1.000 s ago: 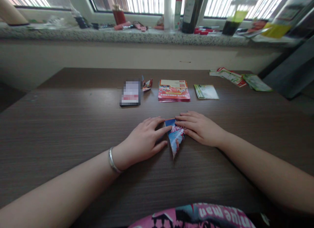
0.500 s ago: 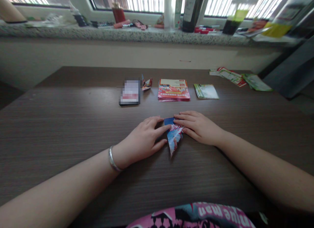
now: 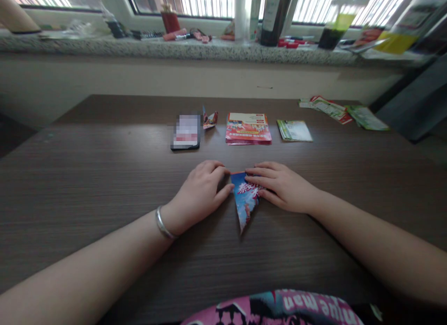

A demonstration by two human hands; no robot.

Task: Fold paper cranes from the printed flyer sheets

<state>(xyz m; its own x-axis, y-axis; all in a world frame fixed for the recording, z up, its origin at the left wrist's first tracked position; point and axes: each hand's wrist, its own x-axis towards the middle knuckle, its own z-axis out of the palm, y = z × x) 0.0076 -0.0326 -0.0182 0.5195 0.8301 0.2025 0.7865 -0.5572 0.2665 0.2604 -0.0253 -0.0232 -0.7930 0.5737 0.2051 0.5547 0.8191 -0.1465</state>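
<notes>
A folded paper triangle (image 3: 242,187), blue with red-and-white lettering, lies on the dark wooden table with its point towards me. My right hand (image 3: 284,186) rests flat at its right side, fingers stretched out over that edge. At the left edge is my left hand (image 3: 206,187), its fingers bent and the thumb apart from them, with the tips touching or close to the paper. A silver bangle (image 3: 164,224) is on the left wrist.
Beyond the hands lie a phone (image 3: 186,132), a small folded paper piece (image 3: 210,120), a stack of red printed cards (image 3: 248,129) and a pale packet stack (image 3: 295,131). Green and red packets (image 3: 330,109) are at the back right. Bottles and small items crowd the windowsill (image 3: 209,50).
My left index finger has lifted off the paper and drawn back to its left edge. The triangle has shifted slightly towards me, and more of its lettering shows.
</notes>
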